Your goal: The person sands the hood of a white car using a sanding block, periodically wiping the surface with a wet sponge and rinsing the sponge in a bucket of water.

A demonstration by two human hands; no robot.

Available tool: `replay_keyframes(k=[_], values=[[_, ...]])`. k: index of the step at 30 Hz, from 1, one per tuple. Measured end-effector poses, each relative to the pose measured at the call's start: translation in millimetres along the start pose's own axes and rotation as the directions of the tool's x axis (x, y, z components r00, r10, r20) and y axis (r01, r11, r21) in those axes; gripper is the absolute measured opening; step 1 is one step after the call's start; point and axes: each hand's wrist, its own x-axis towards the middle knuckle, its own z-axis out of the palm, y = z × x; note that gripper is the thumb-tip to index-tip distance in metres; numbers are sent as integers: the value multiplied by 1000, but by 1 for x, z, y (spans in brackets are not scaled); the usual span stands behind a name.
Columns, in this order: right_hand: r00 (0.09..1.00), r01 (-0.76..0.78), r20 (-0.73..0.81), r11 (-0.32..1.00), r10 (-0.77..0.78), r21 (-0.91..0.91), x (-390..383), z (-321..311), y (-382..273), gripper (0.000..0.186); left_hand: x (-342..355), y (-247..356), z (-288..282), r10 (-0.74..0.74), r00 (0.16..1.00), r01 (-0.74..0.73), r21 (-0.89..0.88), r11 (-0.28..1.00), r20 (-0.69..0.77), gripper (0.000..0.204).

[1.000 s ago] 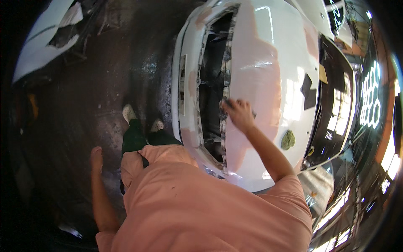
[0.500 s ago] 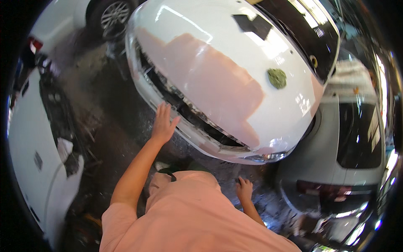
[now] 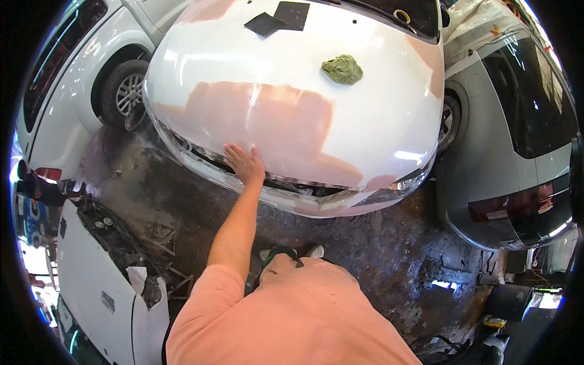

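My left hand (image 3: 245,165) reaches forward with its fingers stretched out and lies against the front edge of a white car hood (image 3: 384,115). Its fingertips rest at a dull pinkish patch (image 3: 277,118) that spreads over the front half of the hood. Nothing is held in this hand. Farther back on the hood lies a crumpled green cloth (image 3: 342,69). To its left are two dark square sheets (image 3: 265,25), one overlapping the other. My right hand is out of sight.
A silver car (image 3: 486,152) stands close on the right, and a white vehicle (image 3: 73,91) on the far left. A detached-looking white panel (image 3: 97,292) is at the lower left. The dark floor (image 3: 353,249) looks wet. A yellowish ring (image 3: 401,15) sits by the windshield.
The view has turned, so the car now lies straighter ahead. My left hand has moved from beside the bumper onto the hood's front edge. My right hand has left the view.
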Motion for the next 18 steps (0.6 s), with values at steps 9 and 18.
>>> replay_keyframes(k=[9,18], values=[[678,489,-610,871,-410,-42,70,-133,-50,46,-134,90,28,57,993,-52,-49,997,105,93],[711,519,-568,855,-414,27,71,-123,-71,49,-241,185,43,226,913,-215,-68,974,339,98]])
